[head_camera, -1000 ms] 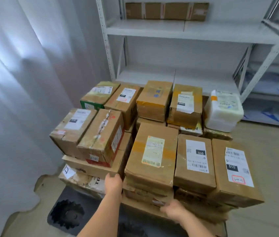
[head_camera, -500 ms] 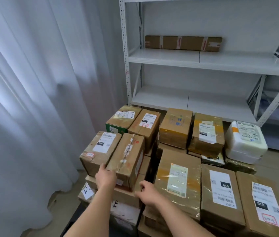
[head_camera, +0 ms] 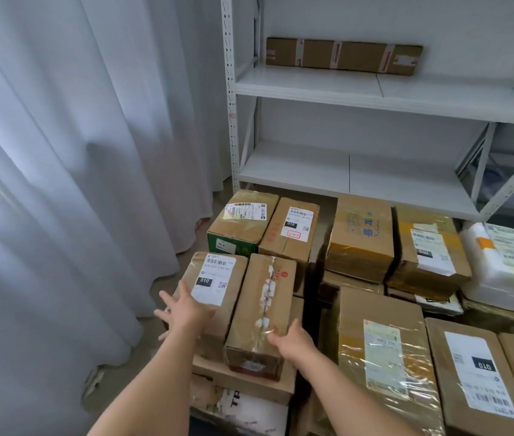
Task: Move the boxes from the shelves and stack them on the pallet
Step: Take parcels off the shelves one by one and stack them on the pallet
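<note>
Far beyond both hands stands the white shelving (head_camera: 375, 89), one long flat box (head_camera: 344, 55) on its upper shelf. The stacked boxes (head_camera: 375, 309) spread right of the right hand (head_camera: 293, 341), which rests on the taped box (head_camera: 262, 313). The left hand (head_camera: 186, 309), fingers spread wide, touches the labelled box (head_camera: 214, 287) beside it

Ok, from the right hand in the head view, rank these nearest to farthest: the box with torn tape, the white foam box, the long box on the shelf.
1. Box with torn tape: right at the right hand, at its near right corner.
2. White foam box: far right of the stack, across several boxes.
3. Long box: up on the upper shelf, behind everything.
</note>
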